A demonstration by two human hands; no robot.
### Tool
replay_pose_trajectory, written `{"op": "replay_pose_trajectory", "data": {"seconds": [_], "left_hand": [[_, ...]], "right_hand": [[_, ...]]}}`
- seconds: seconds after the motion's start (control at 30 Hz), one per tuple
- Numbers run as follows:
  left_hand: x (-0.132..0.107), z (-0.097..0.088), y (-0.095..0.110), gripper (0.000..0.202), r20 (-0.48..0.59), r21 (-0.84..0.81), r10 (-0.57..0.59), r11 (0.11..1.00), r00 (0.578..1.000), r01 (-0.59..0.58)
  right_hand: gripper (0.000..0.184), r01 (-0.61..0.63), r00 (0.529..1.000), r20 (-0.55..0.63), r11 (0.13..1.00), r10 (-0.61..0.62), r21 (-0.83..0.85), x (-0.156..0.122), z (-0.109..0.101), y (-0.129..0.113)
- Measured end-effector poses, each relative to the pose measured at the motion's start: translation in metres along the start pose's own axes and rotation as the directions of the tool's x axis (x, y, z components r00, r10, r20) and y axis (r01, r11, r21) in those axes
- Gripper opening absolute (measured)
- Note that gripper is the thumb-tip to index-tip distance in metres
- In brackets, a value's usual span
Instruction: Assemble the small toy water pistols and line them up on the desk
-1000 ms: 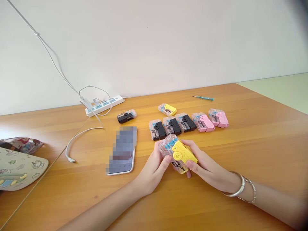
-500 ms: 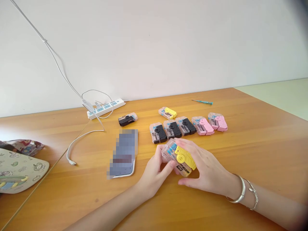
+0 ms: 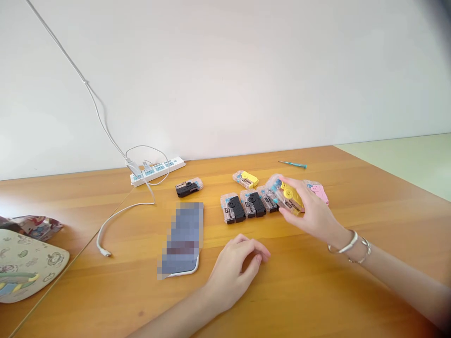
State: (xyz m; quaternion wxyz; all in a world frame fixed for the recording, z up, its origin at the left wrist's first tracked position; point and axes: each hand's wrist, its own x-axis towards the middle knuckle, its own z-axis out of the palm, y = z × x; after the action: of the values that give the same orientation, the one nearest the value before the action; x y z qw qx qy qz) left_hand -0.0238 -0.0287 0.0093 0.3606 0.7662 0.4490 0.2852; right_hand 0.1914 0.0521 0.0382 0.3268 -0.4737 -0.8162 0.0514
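My right hand (image 3: 312, 209) holds a clear and yellow folded toy water gun (image 3: 291, 195), thumb below and fingers over its top. It is raised over the right part of a row of similar ones, covering some of them. In that row lie a black water gun (image 3: 233, 208), another black water gun (image 3: 252, 203) and a partly covered third black one (image 3: 270, 201). A pink water gun (image 3: 319, 191) shows behind my fingers. Nothing is in my left hand (image 3: 237, 270), which rests near the table's middle, fingers loosely bent and open.
Behind the row lie a yellow water gun (image 3: 246, 179), a black water gun (image 3: 189, 187) and a teal screwdriver (image 3: 294, 165). A phone (image 3: 185, 239) lies left of my left hand. A power strip (image 3: 158, 170) with a white cable (image 3: 120, 213) stands by the wall. A patterned bag (image 3: 31, 263) sits far left.
My left hand has let go of the yellow water gun. My right hand has carried it up and to the right, over the row. The view has tilted slightly upward.
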Motion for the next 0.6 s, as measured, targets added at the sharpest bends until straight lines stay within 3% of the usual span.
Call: {"op": "replay_pose_trajectory", "data": {"seconds": [0.17,0.27,0.37,0.6], "left_hand": [[0.000,0.002,-0.001,0.029,-0.017,0.041,0.036,0.999,0.999,-0.036],[0.000,0.002,-0.002,0.031,-0.019,0.067,0.045,0.997,0.999,-0.043],[0.000,0.002,-0.001,0.032,-0.012,0.088,0.054,0.995,0.998,-0.053],[0.000,0.006,-0.004,0.034,-0.016,0.114,0.100,0.989,0.995,-0.098]], "right_hand": [[0.054,-0.114,0.991,0.055,0.989,0.119,-0.090,0.050,0.003,0.027],[0.050,-0.143,0.979,0.123,0.981,0.160,-0.135,0.082,0.019,0.048],[0.035,-0.163,0.960,0.199,0.970,0.199,-0.181,0.107,0.039,0.064],[0.030,-0.166,0.919,0.301,0.943,0.254,-0.288,0.128,0.062,0.074]]}}
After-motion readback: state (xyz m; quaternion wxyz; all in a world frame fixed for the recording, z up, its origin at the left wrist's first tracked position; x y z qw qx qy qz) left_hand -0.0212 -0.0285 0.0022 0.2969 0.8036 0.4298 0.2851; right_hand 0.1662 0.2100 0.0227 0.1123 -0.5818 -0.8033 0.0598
